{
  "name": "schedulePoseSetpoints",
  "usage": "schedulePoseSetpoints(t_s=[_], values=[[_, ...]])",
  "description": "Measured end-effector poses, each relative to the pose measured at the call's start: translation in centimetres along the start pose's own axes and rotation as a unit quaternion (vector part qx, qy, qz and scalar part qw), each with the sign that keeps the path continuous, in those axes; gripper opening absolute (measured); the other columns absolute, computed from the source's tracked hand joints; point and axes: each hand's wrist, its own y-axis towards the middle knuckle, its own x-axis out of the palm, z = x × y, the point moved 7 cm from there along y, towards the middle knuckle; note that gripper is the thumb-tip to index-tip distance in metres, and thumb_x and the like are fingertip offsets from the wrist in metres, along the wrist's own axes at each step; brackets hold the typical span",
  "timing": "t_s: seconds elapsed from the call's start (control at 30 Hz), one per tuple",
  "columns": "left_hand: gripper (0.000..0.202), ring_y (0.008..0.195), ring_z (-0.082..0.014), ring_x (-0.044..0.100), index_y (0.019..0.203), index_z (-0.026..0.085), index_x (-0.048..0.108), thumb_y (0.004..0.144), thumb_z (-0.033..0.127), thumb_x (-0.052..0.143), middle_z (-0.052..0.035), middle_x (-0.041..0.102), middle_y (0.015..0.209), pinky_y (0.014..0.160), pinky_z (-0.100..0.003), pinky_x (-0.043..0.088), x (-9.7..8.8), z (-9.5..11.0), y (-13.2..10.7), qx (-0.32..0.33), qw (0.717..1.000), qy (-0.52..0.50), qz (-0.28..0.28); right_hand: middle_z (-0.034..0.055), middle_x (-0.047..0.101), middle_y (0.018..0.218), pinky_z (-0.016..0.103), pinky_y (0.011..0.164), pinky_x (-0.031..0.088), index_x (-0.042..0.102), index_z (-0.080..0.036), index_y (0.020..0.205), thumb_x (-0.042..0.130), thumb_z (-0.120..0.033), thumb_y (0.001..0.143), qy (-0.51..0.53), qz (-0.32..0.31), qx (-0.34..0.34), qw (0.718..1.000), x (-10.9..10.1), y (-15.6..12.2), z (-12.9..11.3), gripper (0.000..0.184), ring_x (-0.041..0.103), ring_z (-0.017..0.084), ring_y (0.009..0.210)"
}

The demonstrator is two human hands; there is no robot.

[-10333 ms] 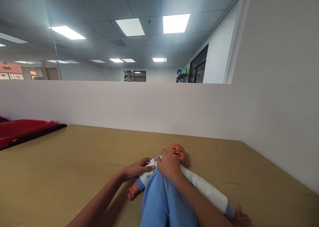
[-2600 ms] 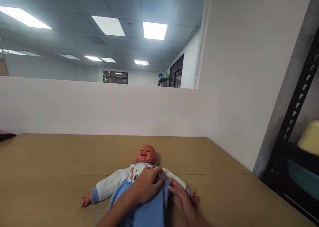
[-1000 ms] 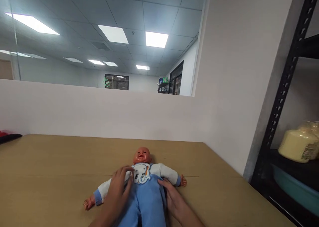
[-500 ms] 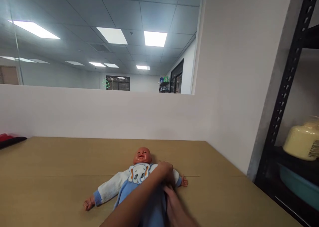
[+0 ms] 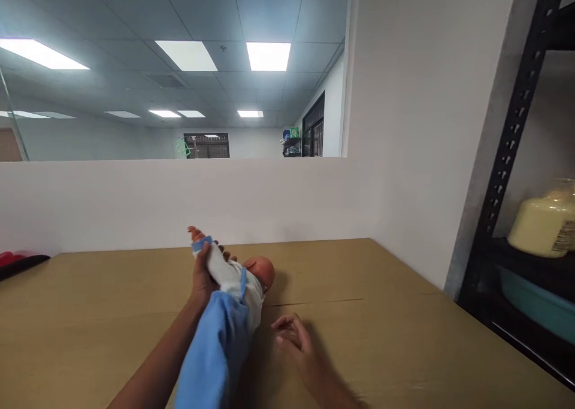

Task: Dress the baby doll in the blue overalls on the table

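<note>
A baby doll (image 5: 231,283) in a white top and blue overalls lies turned on its side on the tabletop (image 5: 381,337). Its bald head points away from me, with the face hidden. My left hand (image 5: 205,271) is wrapped round the doll's raised sleeve, just below the blue cuff; the doll's small hand sticks up above my grip. To the right of the doll, my right hand (image 5: 291,337) hovers low over the wood, fingers loosely curled and apart, with nothing in it. The elephant bib front is out of sight.
A white wall (image 5: 269,199) with a wide window stands behind the table. On the right, a black metal shelf (image 5: 512,157) holds a pale yellow jar (image 5: 541,226) and a teal basin (image 5: 536,304). A red and black item (image 5: 22,262) sits at the far left.
The doll has gone from lying face up with arms spread to lying on its side. My left hand has moved onto its sleeve, and my right hand has come away from its side.
</note>
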Motion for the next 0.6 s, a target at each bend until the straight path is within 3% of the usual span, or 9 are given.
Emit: schedulePoseSetpoints(t_s=[0.1,0.27,0.4,0.6], values=[[0.057,0.054,-0.0107,0.057,0.086,0.022,0.059,0.056,0.056,0.094,0.0094,0.060,0.067,0.059,-0.026,0.056,-2.8,1.7,0.1,0.006,0.998,-0.061,0.024,0.0071,0.069,0.113,0.042,0.093,0.048,0.065,-0.024,0.105,0.066,-0.030,0.082,-0.096,-0.054,-0.010,0.994,2.2,-1.3,-0.4,0.024,0.064,0.028,0.105],[0.058,0.054,-0.0102,0.056,0.083,0.022,0.058,0.054,0.055,0.096,0.0090,0.059,0.067,0.058,-0.026,0.054,-5.9,1.6,0.0,-0.011,0.992,-0.116,0.037,0.0068,0.068,0.117,0.045,0.100,0.046,0.065,-0.026,0.110,0.061,-0.020,0.083,-0.181,-0.078,-0.043,0.980,4.8,-2.6,-2.1,0.027,0.062,0.029,0.113],[0.057,0.054,-0.0102,0.056,0.083,0.022,0.059,0.055,0.054,0.096,0.0089,0.059,0.068,0.060,-0.027,0.055,-6.4,1.1,0.1,-0.017,0.990,-0.136,0.032,0.0065,0.068,0.119,0.045,0.103,0.046,0.065,-0.026,0.115,0.065,-0.022,0.086,-0.177,-0.051,-0.096,0.978,6.9,-2.1,-4.1,0.030,0.062,0.029,0.112],[0.054,0.054,-0.0109,0.058,0.086,0.022,0.060,0.059,0.053,0.095,0.0086,0.059,0.068,0.061,-0.029,0.058,-5.8,0.7,0.2,-0.021,0.990,-0.140,0.017,0.0082,0.067,0.114,0.044,0.096,0.047,0.067,-0.023,0.110,0.076,-0.044,0.087,-0.158,-0.021,-0.091,0.983,10.2,1.5,-5.4,0.032,0.060,0.029,0.104]])
